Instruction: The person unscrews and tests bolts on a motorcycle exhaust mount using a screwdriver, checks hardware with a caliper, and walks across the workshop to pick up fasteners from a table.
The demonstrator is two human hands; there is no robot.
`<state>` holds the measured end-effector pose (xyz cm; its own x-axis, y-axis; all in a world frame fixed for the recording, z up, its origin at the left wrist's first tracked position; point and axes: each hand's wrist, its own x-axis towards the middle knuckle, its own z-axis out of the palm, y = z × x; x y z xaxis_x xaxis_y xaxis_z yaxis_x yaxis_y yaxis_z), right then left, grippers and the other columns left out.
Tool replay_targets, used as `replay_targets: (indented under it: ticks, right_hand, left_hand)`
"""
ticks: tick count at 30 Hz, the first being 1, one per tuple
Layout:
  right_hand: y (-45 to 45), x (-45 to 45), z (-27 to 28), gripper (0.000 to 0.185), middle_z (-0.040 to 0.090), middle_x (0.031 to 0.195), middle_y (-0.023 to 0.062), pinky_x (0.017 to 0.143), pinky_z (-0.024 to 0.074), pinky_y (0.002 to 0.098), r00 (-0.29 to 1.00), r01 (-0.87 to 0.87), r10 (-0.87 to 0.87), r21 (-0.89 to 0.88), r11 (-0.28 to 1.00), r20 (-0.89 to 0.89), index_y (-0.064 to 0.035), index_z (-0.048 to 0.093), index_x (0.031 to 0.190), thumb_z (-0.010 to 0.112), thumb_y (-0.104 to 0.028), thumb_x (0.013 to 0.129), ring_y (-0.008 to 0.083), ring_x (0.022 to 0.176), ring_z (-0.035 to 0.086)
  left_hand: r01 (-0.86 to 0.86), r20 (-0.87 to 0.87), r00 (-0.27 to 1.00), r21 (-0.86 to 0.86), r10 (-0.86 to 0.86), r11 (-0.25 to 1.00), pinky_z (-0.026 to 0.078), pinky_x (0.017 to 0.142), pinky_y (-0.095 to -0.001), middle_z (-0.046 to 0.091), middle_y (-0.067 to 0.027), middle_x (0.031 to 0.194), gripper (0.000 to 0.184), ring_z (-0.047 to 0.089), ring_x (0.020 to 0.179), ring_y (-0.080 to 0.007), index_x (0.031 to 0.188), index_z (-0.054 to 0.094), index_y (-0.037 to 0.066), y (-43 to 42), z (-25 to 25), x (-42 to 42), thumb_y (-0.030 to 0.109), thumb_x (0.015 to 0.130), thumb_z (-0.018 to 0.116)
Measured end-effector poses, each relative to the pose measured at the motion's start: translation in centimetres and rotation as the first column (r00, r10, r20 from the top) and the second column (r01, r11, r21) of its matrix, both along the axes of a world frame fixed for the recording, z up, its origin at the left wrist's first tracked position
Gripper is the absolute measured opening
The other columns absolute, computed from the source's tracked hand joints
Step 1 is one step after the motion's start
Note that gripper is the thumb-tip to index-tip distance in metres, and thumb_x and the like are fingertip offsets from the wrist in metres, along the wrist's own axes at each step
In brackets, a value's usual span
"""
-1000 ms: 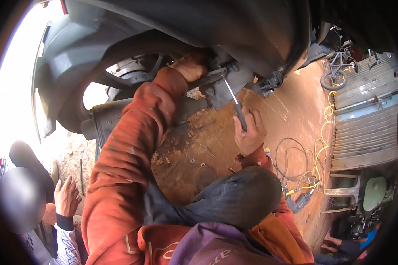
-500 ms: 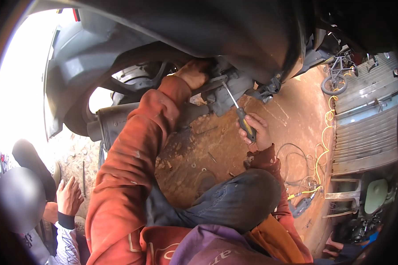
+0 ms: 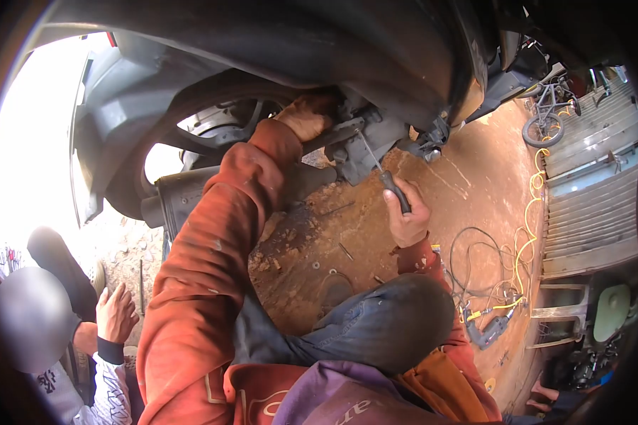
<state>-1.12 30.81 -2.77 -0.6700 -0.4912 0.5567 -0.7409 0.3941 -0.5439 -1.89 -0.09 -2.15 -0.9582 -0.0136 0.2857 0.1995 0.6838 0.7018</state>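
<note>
My right hand (image 3: 408, 216) is closed around the dark handle of a screwdriver (image 3: 395, 190). The screwdriver's thin shaft slants up and left, its tip at a grey metal engine part (image 3: 365, 145) under a motorcycle's dark bodywork (image 3: 319, 42). My left hand (image 3: 306, 117) reaches up under that bodywork, between the wheel (image 3: 170, 134) and the engine part. Its fingers are hidden in shadow, so what they touch does not show. Below my left forearm runs the exhaust muffler (image 3: 184, 202).
Another person's hand (image 3: 117, 312) is at the lower left. On the reddish ground lie small loose pieces, a power drill (image 3: 488, 331) and a yellow coiled hose (image 3: 528, 241). A bicycle (image 3: 544, 127) stands near the corrugated metal shutter (image 3: 588, 234) on the right.
My right hand has turned around the screwdriver handle, and its fingers now wrap it differently. The tip stays at the engine part. My left hand keeps about the same place. The view has shifted slightly.
</note>
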Motion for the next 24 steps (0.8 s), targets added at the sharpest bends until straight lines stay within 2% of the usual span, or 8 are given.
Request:
replay_targets:
  ticks: [4, 8, 11, 12, 13, 17, 19, 24]
  right_hand:
    - [0.6, -0.7, 1.7, 0.023, 0.063, 0.087, 0.0097, 0.057, 0.0486, 0.0267, 0.551, 0.086, 0.227, -0.325, 0.942, 0.803, 0.0001, 0.063, 0.109, 0.067, -0.012, 0.09, 0.0156, 0.067, 0.062]
    - [0.4, -0.9, 2.6, 0.023, 0.063, 0.086, 0.0082, 0.053, 0.0468, 0.0235, 0.317, 0.149, 0.338, -0.399, 0.905, 0.886, -0.0005, 0.063, 0.107, 0.069, -0.012, 0.089, 0.0129, 0.058, 0.059]
    - [0.3, -0.9, 0.3, 0.022, 0.064, 0.087, 0.0074, 0.054, 0.0467, 0.025, 0.799, 0.009, 0.139, -0.244, 0.97, 0.584, -0.0003, 0.064, 0.106, 0.07, -0.012, 0.088, 0.0131, 0.06, 0.059]
    - [-0.2, -0.7, 0.4, 0.02, 0.064, 0.086, 0.0066, 0.054, 0.0462, 0.0253, 0.991, -0.019, 0.033, -0.101, 0.995, 0.132, -0.0005, 0.064, 0.105, 0.07, -0.011, 0.089, 0.0124, 0.06, 0.06]
    - [-0.4, -0.6, 0.5, 0.018, 0.064, 0.085, 0.0058, 0.054, 0.0456, 0.0255, 0.931, 0.024, -0.007, 0.042, 0.999, -0.364, -0.0007, 0.064, 0.104, 0.069, -0.01, 0.089, 0.0117, 0.061, 0.06]
    - [-0.7, -0.6, -0.4, 0.017, 0.064, 0.084, 0.0054, 0.054, 0.0442, 0.025, 0.922, 0.037, -0.026, 0.021, 0.999, -0.387, -0.0004, 0.065, 0.103, 0.067, -0.011, 0.091, 0.0112, 0.06, 0.058]
    - [-0.4, -0.1, -0.8, 0.018, 0.064, 0.085, 0.0083, 0.048, 0.0411, 0.0237, 0.902, 0.033, 0.078, -0.248, 0.968, 0.424, -0.0009, 0.065, 0.105, 0.063, -0.016, 0.094, 0.0121, 0.058, 0.057]
    - [1.2, -2.3, 0.3, 0.023, 0.062, 0.085, 0.0121, 0.04, 0.0344, 0.021, 0.236, 0.153, 0.447, -0.487, 0.86, 0.863, -0.002, 0.059, 0.11, 0.057, -0.021, 0.097, 0.012, 0.056, 0.054]
  left_hand:
    - [-0.131, 0.072, 0.989, 0.046, 0.127, 0.99, 0.042, 0.102, -0.0412, 0.06, -0.0185, 0.126, 0.057, 0.054, 0.12, -0.0373, 0.129, 0.058, 0.013, 0.6, 0.3, 0.1, 0.025, 0.073, 0.059]
    - [-0.01, 0.037, 0.999, -0.054, 0.012, 0.999, 0.041, 0.104, -0.0399, 0.058, -0.0182, 0.129, 0.056, 0.052, 0.122, -0.0367, 0.129, 0.058, 0.013, 0.0, -0.1, -0.3, 0.026, 0.075, 0.059]
    - [-0.09, 0.067, 0.994, 0.001, 0.09, 0.996, 0.041, 0.104, -0.0393, 0.058, -0.0173, 0.13, 0.055, 0.052, 0.122, -0.0358, 0.128, 0.059, 0.013, 0.3, 0.7, 0.3, 0.027, 0.075, 0.059]
    - [-0.05, 0.08, 0.995, -0.021, 0.051, 0.999, 0.041, 0.103, -0.0394, 0.058, -0.0174, 0.131, 0.055, 0.052, 0.123, -0.0356, 0.128, 0.059, 0.013, 0.2, 1.0, 0.4, 0.027, 0.075, 0.059]
    - [-0.009, 0.094, 0.996, -0.042, 0.013, 0.999, 0.042, 0.103, -0.0395, 0.058, -0.0174, 0.131, 0.054, 0.052, 0.123, -0.0355, 0.128, 0.059, 0.013, 0.1, 1.1, 0.4, 0.027, 0.076, 0.059]
    - [0.007, 0.103, 0.995, 0.042, -0.011, 0.999, 0.042, 0.103, -0.0399, 0.057, -0.0178, 0.131, 0.055, 0.051, 0.124, -0.0354, 0.129, 0.059, 0.013, 0.2, 1.4, 0.7, 0.028, 0.076, 0.059]
    - [-0.036, 0.154, 0.987, -0.013, 0.038, 0.999, 0.041, 0.105, -0.0405, 0.057, -0.0181, 0.132, 0.055, 0.051, 0.125, -0.0358, 0.129, 0.058, 0.013, 0.4, 2.6, 1.2, 0.028, 0.076, 0.058]
    - [-0.031, 0.01, 0.999, -0.145, 0.033, 0.989, 0.04, 0.106, -0.0413, 0.056, -0.0185, 0.133, 0.055, 0.05, 0.125, -0.0369, 0.129, 0.058, 0.012, 0.2, 0.2, -0.2, 0.028, 0.076, 0.057]
